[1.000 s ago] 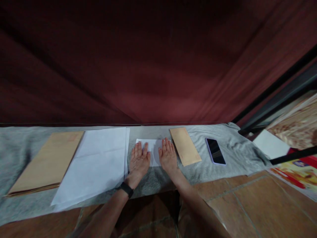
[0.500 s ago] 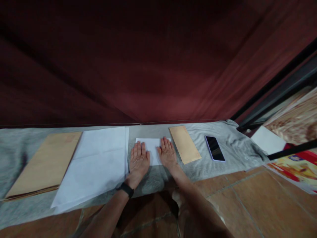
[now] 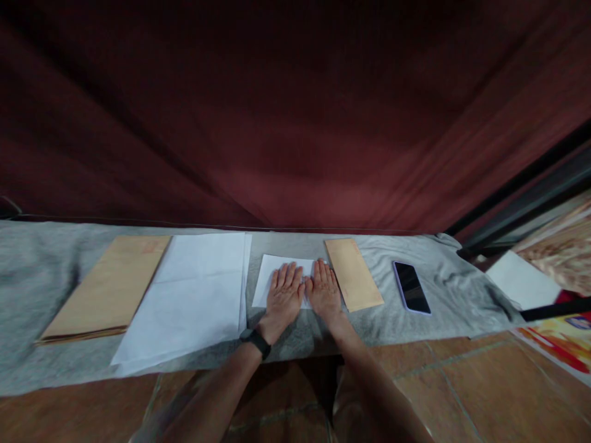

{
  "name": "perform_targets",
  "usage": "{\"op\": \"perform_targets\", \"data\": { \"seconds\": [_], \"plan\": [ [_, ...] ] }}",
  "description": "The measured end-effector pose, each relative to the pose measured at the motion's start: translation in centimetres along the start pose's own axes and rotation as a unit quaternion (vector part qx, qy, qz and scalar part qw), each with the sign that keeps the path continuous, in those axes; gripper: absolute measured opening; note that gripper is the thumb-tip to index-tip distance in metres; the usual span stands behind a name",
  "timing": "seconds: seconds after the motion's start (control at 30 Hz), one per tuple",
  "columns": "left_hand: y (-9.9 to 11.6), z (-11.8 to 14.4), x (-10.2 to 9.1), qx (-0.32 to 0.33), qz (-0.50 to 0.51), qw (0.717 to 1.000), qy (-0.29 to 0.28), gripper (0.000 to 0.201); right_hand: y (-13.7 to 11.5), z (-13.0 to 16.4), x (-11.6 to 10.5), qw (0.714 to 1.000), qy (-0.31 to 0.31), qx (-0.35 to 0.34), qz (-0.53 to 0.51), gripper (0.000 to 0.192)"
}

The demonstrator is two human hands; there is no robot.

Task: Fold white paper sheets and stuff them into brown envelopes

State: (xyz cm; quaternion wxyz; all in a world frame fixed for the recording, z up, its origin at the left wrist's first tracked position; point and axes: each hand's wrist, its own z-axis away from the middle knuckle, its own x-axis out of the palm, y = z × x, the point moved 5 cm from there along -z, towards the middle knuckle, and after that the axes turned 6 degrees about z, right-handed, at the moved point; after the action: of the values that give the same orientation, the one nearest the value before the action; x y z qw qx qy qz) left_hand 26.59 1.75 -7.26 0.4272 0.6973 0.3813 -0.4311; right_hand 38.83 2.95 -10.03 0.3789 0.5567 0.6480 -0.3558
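Observation:
A small white sheet of paper, seemingly folded, lies on a grey cloth. My left hand rests flat on its middle, fingers stretched out. Close beside it, my right hand presses flat on the paper's right part, covering most of that side. Just right of my right hand lies a brown envelope, set at a slant. Left of the paper, large white sheets are stacked a little out of line. Farther left is a stack of larger brown envelopes.
A phone in a pale purple case lies on the cloth at the right. Behind the cloth hangs a dark red curtain. A black frame and a printed red and yellow sheet are at the far right, above a tiled floor.
My left hand has slid right across the paper, from its left edge to near my right hand. The whole view has shifted slightly.

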Motion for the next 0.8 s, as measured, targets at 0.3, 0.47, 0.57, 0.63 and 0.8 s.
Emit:
{"op": "perform_targets", "data": {
  "seconds": [0.3, 0.47, 0.57, 0.63, 0.8],
  "plan": [
    [-4.2, -0.3, 0.1, -0.079, -0.050, 0.996, 0.001, 0.060, 0.1, 0.0, -0.1, 1.000, 0.018, 0.000, -0.003, 0.057],
    [-2.7, 0.1, -0.9, -0.049, -0.062, 0.997, -0.016, 0.058, 0.2, -0.4, -0.6, 1.000, -0.003, 0.011, -0.014, 0.056],
    [-0.9, 0.5, -1.2, 0.007, -0.061, 0.997, -0.048, 0.056, -0.4, -1.1, -1.1, 0.999, -0.034, 0.002, -0.032, 0.053],
    [0.0, 0.7, -1.2, 0.033, -0.060, 0.996, -0.064, 0.059, -1.4, -1.5, -1.2, 0.996, -0.058, -0.030, -0.063, 0.051],
    [0.4, 1.0, -0.9, 0.037, -0.051, 0.996, -0.069, 0.058, -2.9, -1.6, -1.0, 0.987, -0.116, -0.066, -0.093, 0.051]
  ]
}}
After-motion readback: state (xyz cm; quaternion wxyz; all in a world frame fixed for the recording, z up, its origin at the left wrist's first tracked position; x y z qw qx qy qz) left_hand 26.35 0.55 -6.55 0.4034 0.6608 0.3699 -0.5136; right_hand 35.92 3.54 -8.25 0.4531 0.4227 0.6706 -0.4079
